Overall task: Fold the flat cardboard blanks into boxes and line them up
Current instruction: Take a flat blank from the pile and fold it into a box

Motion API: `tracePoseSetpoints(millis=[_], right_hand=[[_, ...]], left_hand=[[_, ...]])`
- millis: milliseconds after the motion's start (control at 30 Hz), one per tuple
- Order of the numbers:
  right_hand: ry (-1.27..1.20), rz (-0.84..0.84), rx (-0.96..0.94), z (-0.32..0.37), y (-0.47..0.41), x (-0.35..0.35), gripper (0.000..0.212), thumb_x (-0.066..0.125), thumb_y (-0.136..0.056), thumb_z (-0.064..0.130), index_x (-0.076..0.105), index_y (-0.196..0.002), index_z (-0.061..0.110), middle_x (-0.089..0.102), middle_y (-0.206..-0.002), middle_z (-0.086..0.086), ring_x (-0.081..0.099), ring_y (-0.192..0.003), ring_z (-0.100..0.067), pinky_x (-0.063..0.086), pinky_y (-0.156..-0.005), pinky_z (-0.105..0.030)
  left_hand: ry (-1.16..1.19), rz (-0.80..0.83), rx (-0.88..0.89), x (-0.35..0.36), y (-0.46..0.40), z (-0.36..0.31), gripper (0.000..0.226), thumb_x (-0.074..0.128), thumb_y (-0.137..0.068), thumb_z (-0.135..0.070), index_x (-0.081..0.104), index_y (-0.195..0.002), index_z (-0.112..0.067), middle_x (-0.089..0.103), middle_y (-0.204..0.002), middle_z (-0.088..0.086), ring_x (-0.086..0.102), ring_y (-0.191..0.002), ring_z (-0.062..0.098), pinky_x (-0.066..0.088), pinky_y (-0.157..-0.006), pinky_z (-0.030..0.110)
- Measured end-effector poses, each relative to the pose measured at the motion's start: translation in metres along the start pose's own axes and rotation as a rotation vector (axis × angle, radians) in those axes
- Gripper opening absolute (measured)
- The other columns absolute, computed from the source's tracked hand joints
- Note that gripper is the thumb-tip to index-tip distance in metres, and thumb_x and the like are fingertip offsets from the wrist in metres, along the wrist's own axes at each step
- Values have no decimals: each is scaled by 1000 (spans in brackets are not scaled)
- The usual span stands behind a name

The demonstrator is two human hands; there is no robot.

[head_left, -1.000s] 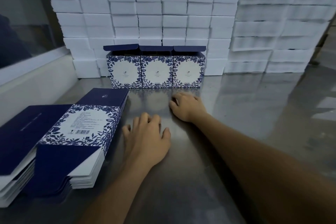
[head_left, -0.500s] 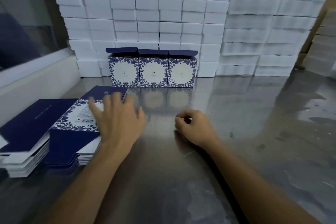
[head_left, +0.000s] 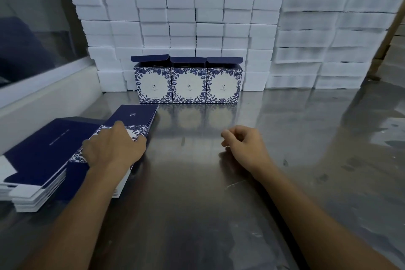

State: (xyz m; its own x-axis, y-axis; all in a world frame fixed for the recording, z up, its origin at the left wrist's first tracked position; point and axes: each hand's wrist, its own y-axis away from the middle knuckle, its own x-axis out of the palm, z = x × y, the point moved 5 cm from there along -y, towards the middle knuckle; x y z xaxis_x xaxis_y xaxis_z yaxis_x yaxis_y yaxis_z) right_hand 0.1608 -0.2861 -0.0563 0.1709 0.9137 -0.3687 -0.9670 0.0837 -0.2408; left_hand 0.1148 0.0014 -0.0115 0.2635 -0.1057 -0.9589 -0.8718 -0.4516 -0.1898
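Three folded blue-and-white floral boxes (head_left: 188, 85) stand in a row at the back of the steel table (head_left: 219, 204), lids half up. A stack of flat blanks (head_left: 133, 116) lies at the left, with a second dark-blue stack (head_left: 43, 149) beside it. My left hand (head_left: 114, 149) lies flat on top of the nearer stack, fingers spread over the top blank, thumb at its right edge. My right hand (head_left: 243, 147) rests on the table to the right, fingers loosely curled with nothing in them.
A tall wall of white foam blocks (head_left: 197, 17) rises directly behind the boxes and runs to the right. A white ledge and window (head_left: 43, 85) border the table on the left.
My left hand has moved left from the bare table onto the stack of blanks. My right hand has drawn back from the boxes and curled its fingers.
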Motion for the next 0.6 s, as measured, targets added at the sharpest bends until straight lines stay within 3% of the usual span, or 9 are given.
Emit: tracePoseSetpoints(millis=[100,267,333,400,467,533,600], right_hand=[[9,5,-1,1,1,0,24,63,-94,26,72,-74,16,74,-72,1,71,-73,-17,59,-82,-45],[-28,3,11,1,1,0,25,63,-93,26,71,-72,17,74,-70,1,72,-76,-20,58,-84,-50],[-30,4,12,1,0,0,25,63,-93,26,72,-72,16,74,-70,2,72,-76,-19,58,-83,-50],[-25,8,13,1,0,1,25,63,-93,26,71,-72,15,74,-69,3,72,-75,-20,58,-84,-50],[-20,8,11,0,0,1,25,63,-93,26,71,-73,14,74,-69,3,72,-75,-21,58,-84,-51],[-25,4,5,1,0,0,25,63,-93,26,71,-73,14,74,-69,3,72,-76,-22,58,-84,-52],[-39,1,-6,2,0,0,25,64,-93,25,71,-72,15,74,-69,2,72,-76,-23,58,-82,-52]], left_hand=[[-48,-42,46,0,0,-5,43,47,-95,-48,54,-113,-10,62,-115,17,57,-105,38,36,-74,39],[-38,-122,95,-4,-2,-8,29,34,-100,-34,49,-99,-10,62,-103,19,47,-83,32,34,-70,39],[-49,-120,111,-1,-1,-9,16,43,-98,-24,47,-105,-10,62,-106,17,55,-89,36,34,-69,40],[-12,-131,112,0,2,-9,26,57,-90,-10,52,-116,-10,63,-111,16,59,-99,38,38,-71,42],[2,-154,155,1,5,-11,46,61,-87,-2,52,-131,-12,61,-123,14,56,-112,37,41,-89,50],[-88,-220,229,0,8,-16,59,60,-88,-2,45,-143,-17,54,-140,8,47,-129,30,20,-114,56],[-139,-327,259,-7,12,-21,64,60,-88,-3,42,-146,-21,49,-146,4,40,-136,25,1,-118,57]])
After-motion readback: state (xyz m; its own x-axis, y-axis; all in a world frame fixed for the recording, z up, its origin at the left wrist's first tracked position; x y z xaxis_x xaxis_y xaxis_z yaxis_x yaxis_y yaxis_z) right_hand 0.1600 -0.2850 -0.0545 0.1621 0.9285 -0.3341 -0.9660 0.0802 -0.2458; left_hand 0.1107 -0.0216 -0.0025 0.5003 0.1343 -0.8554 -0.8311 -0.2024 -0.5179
